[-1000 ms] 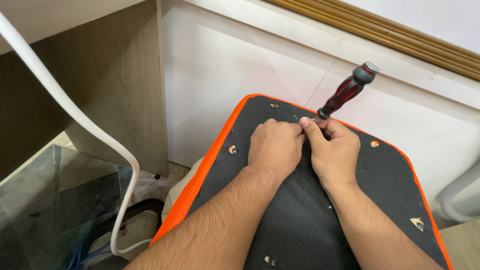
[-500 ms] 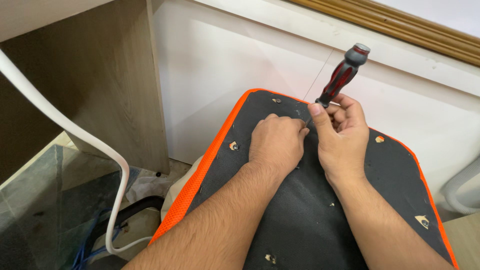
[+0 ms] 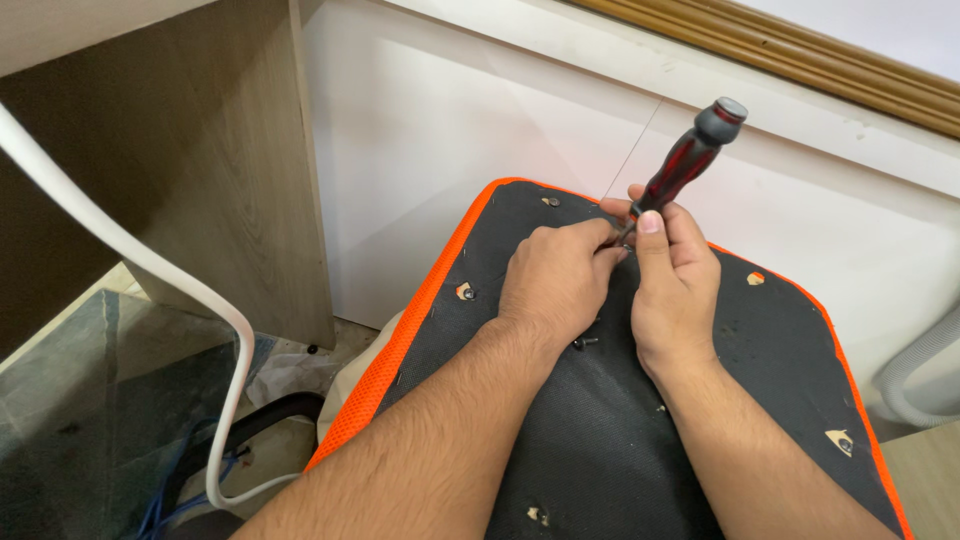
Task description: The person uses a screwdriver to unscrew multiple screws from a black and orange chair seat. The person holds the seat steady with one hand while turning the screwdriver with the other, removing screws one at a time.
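An upturned chair seat with black fabric underside and orange mesh edging lies in front of me. My right hand grips the lower part of a red and black screwdriver, which stands tilted to the upper right with its tip on the fabric. My left hand rests on the seat beside it, fingertips pinched at the screwdriver's tip; what they pinch is hidden. A small dark screw lies loose on the fabric just below my left hand. Several screw holes show in the fabric.
A wooden desk panel stands at left, with a thick white cable looping down past it. A white wall panel with wooden trim is behind the seat. A grey corrugated hose is at the right edge.
My right hand slid down the screwdriver and closed in beside my left hand; the handle tilted and dropped slightly. A loose screw now shows on the fabric below my left hand.
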